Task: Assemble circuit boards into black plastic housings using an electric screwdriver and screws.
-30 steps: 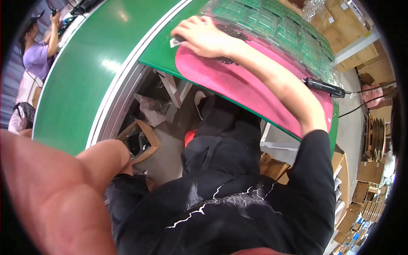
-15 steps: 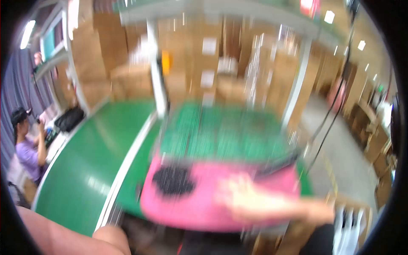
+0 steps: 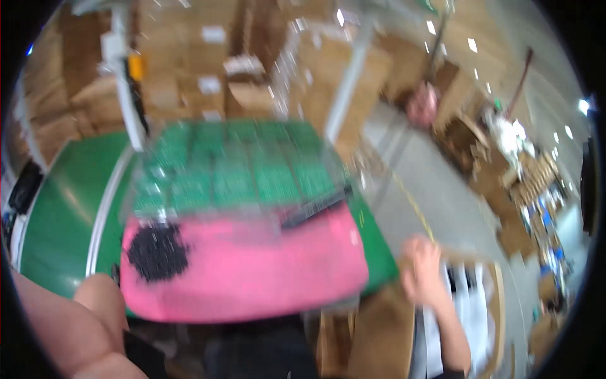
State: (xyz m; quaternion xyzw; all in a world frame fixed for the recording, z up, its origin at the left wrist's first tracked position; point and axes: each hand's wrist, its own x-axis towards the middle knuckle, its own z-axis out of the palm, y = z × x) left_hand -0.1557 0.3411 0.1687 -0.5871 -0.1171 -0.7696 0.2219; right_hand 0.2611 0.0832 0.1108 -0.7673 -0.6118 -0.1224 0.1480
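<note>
My right hand [image 3: 421, 268] is raised at the inner edge of a cardboard box [image 3: 499, 316] on the right. Its fingers look loosely bent and apart, though blurred, and I see nothing in them. White flat pieces [image 3: 464, 309] stand in that box, close to my forearm. To the left lies a pink mat [image 3: 271, 271] with a heap of small black pieces [image 3: 158, 252] on its left part. Behind the heap is a clear divided tray [image 3: 233, 167], through which green shows. A dark stick-like strip [image 3: 315, 207] lies across the tray's near right corner. My left hand does not show.
A green conveyor belt [image 3: 72, 196] with a pale rail [image 3: 107, 208] runs along the left. White posts [image 3: 350, 82] rise behind the tray. Stacked cartons [image 3: 177, 69] fill the back. Bare limbs [image 3: 63, 316] show at lower left. A grey floor [image 3: 404, 151] lies to the right.
My right hand has moved off the pink mat to the right, to the cardboard box. The view has turned right, so the mat and tray sit farther left.
</note>
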